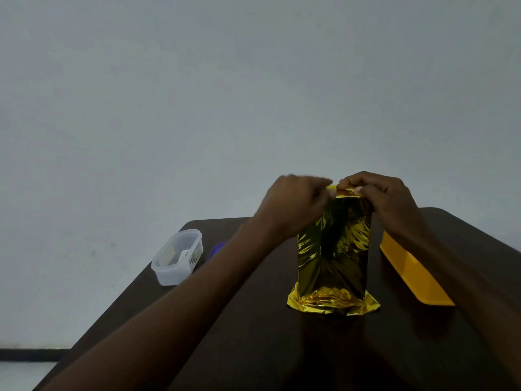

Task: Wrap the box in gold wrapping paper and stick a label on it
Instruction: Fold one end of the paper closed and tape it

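My left hand and right hand pinch the top fold of the upright box; its foil looks thin, slippery, crease-prone.

No legible text, brand, number or sign anywhere in view. Clear plastic tub, left of the gold-wrapped box on the counter: dark marks on something inside near its right wall, too small and blurred to read. Gold wrap itself: no print visible. Yellow tray, right of the box: plain.
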`<state>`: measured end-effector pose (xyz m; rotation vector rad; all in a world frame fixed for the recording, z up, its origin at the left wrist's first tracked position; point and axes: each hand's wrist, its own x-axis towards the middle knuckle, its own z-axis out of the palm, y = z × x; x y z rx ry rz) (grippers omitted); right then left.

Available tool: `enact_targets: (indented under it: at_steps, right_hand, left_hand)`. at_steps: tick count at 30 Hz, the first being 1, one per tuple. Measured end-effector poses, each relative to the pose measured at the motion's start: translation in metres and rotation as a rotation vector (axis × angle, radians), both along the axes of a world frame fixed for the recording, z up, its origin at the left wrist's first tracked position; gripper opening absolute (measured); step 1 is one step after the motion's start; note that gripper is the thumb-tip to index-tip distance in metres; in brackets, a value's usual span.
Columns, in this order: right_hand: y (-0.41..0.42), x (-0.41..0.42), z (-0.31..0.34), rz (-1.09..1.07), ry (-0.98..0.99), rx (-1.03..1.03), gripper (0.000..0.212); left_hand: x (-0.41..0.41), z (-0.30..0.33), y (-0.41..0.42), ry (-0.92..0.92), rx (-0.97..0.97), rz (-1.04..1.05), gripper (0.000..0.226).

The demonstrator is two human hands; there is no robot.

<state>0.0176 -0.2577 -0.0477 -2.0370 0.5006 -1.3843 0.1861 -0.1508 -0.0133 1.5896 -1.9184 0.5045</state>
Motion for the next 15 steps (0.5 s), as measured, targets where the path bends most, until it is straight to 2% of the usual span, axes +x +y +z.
enact_targets:
  at_steps: [3, 11, 15]
  right_hand:
    - [0.000, 0.001, 0.002, 0.000, 0.025, 0.014, 0.031]
    - [0.001, -0.005, 0.004, -0.021, 0.088, 0.091, 0.030]
    - [0.006, -0.021, 0.008, -0.161, -0.037, 0.261, 0.024]
  left_hand:
    - [0.002, -0.016, 0.003, -0.135, -0.030, 0.069, 0.052]
    - [-0.011, -0.025, 0.003, -0.025, -0.054, 0.148, 0.058]
    - [-0.013, -0.027, 0.002, -0.029, -0.076, 0.174, 0.056]
